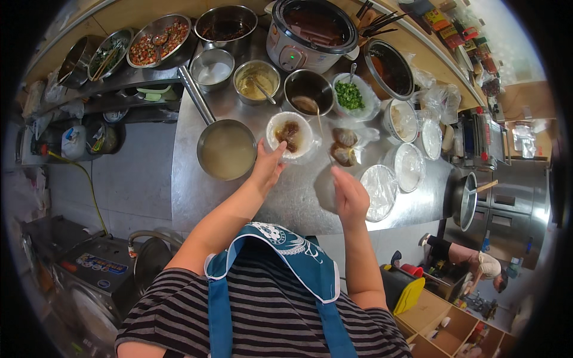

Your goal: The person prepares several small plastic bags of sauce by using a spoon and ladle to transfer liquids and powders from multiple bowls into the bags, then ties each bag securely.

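My left hand grips the near rim of a white bowl lined with a clear plastic bag. Dark brown sauce lies inside it. To the left stands a long-handled steel saucepan of cloudy liquid. My right hand is curled above the steel table; a thin, blurred utensil pokes out at its fingertips. Just beyond are tied clear bags of brown food. Behind the bowl, a dark pot has a thin handle leaning out. Bowls covered with plastic film sit beside my right hand.
Along the back are a slow cooker, a bowl of chopped greens, a yellow paste pot and a tray of diced vegetables. The steel table ends near my apron. Another person bends over at far right.
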{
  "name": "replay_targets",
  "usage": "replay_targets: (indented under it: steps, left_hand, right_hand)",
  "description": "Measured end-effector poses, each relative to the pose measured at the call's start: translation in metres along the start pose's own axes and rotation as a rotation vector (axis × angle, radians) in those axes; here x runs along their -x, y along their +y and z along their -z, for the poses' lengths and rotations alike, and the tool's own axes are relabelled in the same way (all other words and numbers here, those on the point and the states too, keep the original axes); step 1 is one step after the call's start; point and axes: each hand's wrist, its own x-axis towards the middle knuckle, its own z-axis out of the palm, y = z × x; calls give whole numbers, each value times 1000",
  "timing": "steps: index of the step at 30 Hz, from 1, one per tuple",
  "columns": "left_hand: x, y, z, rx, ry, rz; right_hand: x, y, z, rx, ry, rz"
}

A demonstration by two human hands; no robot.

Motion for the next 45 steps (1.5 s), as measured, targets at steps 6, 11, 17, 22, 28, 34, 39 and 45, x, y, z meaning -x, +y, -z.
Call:
replay_targets:
  steps: [6, 11, 17, 22, 28, 34, 39, 45]
  left_hand:
    - [2, -11, 6, -100, 14, 80]
    - [3, -29, 14, -117, 46, 119]
    - [4, -60, 26, -78, 140, 71]
    - [30, -46, 9, -189, 121, 203]
    - [54, -22, 35, -380, 147, 263]
    - [64, -7, 32, -507, 122, 8]
    - [40, -5, 16, -639, 218, 12]
    - [30, 2, -2, -616, 222, -95]
  right_hand:
    - [-51, 72, -62, -655, 177, -650]
    - [-32, 109, -92, -598, 163, -774]
    - [35, 91, -90, -287, -93, -899]
    - [36, 86, -97, -472, 33, -776]
    - [16, 28, -91, -1261, -38, -800]
    - [26, 24, -52, -1535, 231, -780]
    - [28, 11, -38, -1482, 251, -828]
    - [32, 14, -32, -1352, 210, -793]
